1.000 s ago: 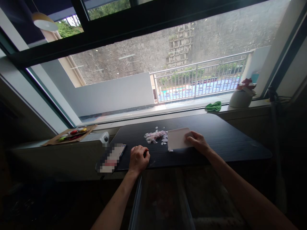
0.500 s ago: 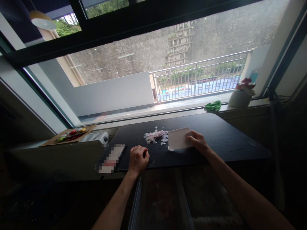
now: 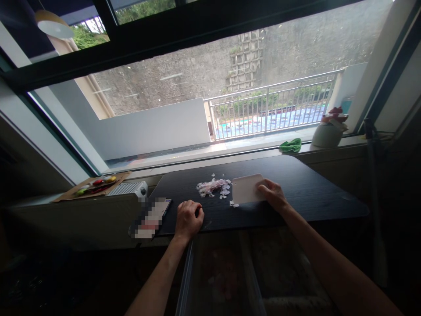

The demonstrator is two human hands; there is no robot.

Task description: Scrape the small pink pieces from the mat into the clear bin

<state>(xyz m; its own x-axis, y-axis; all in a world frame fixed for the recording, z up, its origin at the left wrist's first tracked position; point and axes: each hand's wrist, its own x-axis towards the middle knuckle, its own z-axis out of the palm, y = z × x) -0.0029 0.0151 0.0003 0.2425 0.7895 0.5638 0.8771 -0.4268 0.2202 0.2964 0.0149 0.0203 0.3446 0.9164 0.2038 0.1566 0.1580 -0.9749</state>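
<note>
On the far left of the tabletop lies a flat, rectangular item (image 3: pixel 153 217) with a thin dark edge; its face is masked by coarse blocks. Next in order, the left hand (image 3: pixel 189 218) rests at the near edge, back of the hand up. Its fingers are loosely curled, with a narrow gap beside the thumb; whether they enclose anything cannot be told. Beyond it, near mid-table, sits a low heap of paper-like scraps (image 3: pixel 212 188) (small, angular flakes, white to pale pink). Right of the heap, a thin pale card (image 3: pixel 247 189) with rounded corners presents its smooth face to the viewer. Small white pieces (image 3: pixel 233 204) lie at its lower left corner. The right hand (image 3: pixel 272 194) grips the card at its right end, thumb on the near face, other fingers mostly hidden.

Surface: the table (image 3: pixel 315 197) is black, with fine linear grain and rounded corners. A clear-walled container (image 3: pixel 185 276) is located below its near edge.

Room: brown paper (image 3: pixel 66 194) bears small red, yellow and green objects (image 3: pixel 98 181) beside a white slotted unit (image 3: pixel 126 189). A dark window frame (image 3: pixel 144 41) borders a rough grey wall (image 3: pixel 184 57) and a metal railing (image 3: pixel 267 107). On the sill (image 3: pixel 210 159) lies a crumpled green cloth (image 3: pixel 291 145), left of a rounded pale vessel (image 3: pixel 326 133)
</note>
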